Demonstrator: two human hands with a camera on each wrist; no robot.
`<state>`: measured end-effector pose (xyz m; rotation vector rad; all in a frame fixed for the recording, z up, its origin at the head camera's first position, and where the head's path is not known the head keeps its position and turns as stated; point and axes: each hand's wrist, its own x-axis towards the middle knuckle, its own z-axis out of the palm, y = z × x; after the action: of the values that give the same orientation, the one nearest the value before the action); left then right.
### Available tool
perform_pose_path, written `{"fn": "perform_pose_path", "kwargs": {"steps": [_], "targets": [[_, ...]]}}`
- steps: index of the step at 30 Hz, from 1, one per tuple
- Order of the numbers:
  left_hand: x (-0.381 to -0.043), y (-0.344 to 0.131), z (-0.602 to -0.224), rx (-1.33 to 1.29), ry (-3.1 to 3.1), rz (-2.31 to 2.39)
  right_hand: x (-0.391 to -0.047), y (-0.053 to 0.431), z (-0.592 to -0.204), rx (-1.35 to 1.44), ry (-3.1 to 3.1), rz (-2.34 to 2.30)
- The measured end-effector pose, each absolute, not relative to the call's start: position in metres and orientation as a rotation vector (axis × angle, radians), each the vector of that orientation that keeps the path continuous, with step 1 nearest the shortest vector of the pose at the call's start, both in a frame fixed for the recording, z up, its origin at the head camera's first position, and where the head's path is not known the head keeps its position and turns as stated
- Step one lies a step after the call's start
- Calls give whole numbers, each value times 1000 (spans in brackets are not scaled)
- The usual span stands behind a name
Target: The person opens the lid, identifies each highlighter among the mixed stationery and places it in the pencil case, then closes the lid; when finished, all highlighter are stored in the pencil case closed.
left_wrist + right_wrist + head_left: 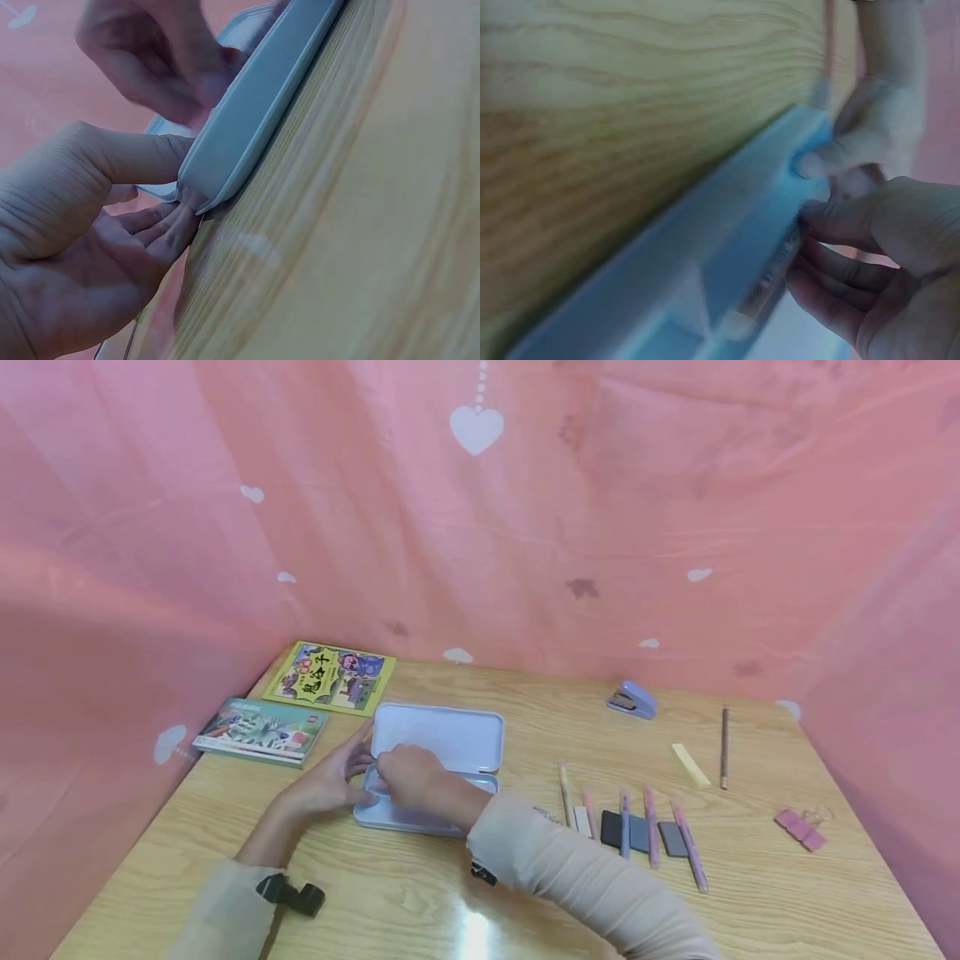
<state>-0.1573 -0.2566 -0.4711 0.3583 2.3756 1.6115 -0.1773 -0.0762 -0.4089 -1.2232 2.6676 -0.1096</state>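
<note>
The case (393, 814) lies on the table (375, 902), its lid (446, 735) tipped back, which leaves the inside within reach. The left hand (333, 783) grips the case's left end, thumb over the rim and fingers against the outer corner, probably to stop it sliding. The right hand (411, 775) pinches one end of a pen (763, 291) between thumb and fingers; its length seems to run along the case's far side, likely to fit lengthwise. Right of the case, markers (651, 828) and blocks (611, 828) lie close together, perhaps for easy reach.
</note>
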Motion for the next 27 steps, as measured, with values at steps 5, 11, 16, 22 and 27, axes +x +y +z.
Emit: {"fn": "perform_pose_path", "kwargs": {"steps": [5, 11, 16, 22, 27], "targets": [[-159, -257, -470, 359, 2365, 1611, -178, -82, -418, -1151, 2682, -86], [-159, -258, -471, 365, 2359, 1623, -180, -83, -419, -1130, 2685, -103], [-157, -256, -471, 360, 2351, 1623, -181, -72, -406, -1143, 2693, -113], [-154, -256, -467, 337, 2366, 1617, -178, -24, -363, -1163, 2742, -216], [-154, -256, -468, 362, 2378, 1612, -180, 34, -338, -1133, 2829, -304]]}}
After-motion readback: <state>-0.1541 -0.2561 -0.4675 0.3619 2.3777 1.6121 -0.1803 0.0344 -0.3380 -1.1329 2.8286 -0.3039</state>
